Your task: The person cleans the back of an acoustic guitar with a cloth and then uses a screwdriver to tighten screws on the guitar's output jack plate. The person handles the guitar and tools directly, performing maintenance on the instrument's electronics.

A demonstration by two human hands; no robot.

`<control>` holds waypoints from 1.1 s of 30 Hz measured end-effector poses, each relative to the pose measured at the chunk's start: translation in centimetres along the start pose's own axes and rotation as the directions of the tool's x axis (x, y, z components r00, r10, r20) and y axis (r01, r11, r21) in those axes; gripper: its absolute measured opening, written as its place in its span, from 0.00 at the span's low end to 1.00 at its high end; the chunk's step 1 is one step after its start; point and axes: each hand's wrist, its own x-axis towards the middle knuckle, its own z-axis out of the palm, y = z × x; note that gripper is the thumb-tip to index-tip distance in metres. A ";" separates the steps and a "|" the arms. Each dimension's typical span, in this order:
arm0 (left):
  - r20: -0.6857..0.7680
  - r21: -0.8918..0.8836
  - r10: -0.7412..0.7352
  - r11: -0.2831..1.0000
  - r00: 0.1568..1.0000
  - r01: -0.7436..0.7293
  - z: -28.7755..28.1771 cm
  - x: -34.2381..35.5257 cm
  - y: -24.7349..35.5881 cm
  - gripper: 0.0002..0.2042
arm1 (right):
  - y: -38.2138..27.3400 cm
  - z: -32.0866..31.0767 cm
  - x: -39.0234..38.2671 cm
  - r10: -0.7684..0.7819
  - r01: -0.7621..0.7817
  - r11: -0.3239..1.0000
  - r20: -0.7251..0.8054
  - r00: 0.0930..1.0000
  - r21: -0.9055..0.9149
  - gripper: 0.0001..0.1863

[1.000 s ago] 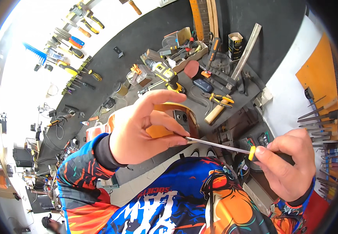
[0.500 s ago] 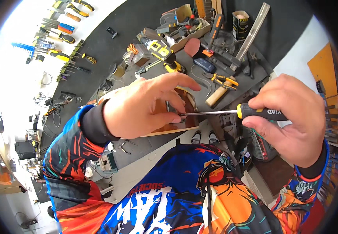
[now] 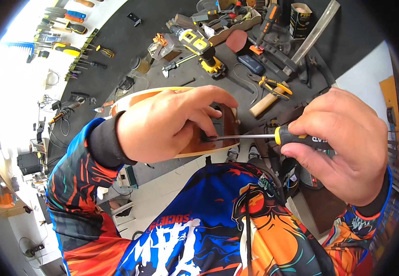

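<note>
A screwdriver (image 3: 296, 138) with a black and yellow handle lies in my right hand (image 3: 342, 142), its fingers and thumb closed round the handle. Its long steel shaft points left. The tip meets a dark spot on a glossy brown wooden body (image 3: 195, 148) with cream edging, which resembles a guitar body. My left hand (image 3: 162, 124) rests over this body, thumb and forefinger closed beside the screwdriver tip. Whatever they pinch is too small and covered to make out. A dark rectangular part shows just beyond those fingers. Much of the body is hidden under my left hand.
On the dark bench behind are a yellow cordless drill (image 3: 199, 48), a caliper (image 3: 177, 65), pliers (image 3: 274, 87) on a wooden handle, a blue device (image 3: 251, 65), a metal bar (image 3: 317, 32) and a can (image 3: 300, 20). Hand tools hang along the left wall.
The screwdriver tip and my left fingers have come down against the wooden body, more of which now shows. The whole view has shifted slightly. My right hand keeps its hold on the handle.
</note>
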 end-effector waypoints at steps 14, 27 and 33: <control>-0.067 0.055 0.039 0.998 0.997 -0.035 0.5 -0.3 0.0 0.30 | -0.5 0.6 0.4 -0.006 0.006 0.999 -0.017 1.000 0.035 0.14; 0.112 0.077 -0.035 0.997 0.993 0.026 -0.2 -0.3 -0.2 0.14 | -2.6 0.0 1.1 0.315 -0.317 0.948 0.105 0.943 0.011 0.10; 0.077 -0.035 0.042 0.999 0.996 -0.039 0.1 0.4 0.0 0.12 | -3.2 0.2 1.8 0.367 -0.382 0.920 0.153 0.917 0.082 0.08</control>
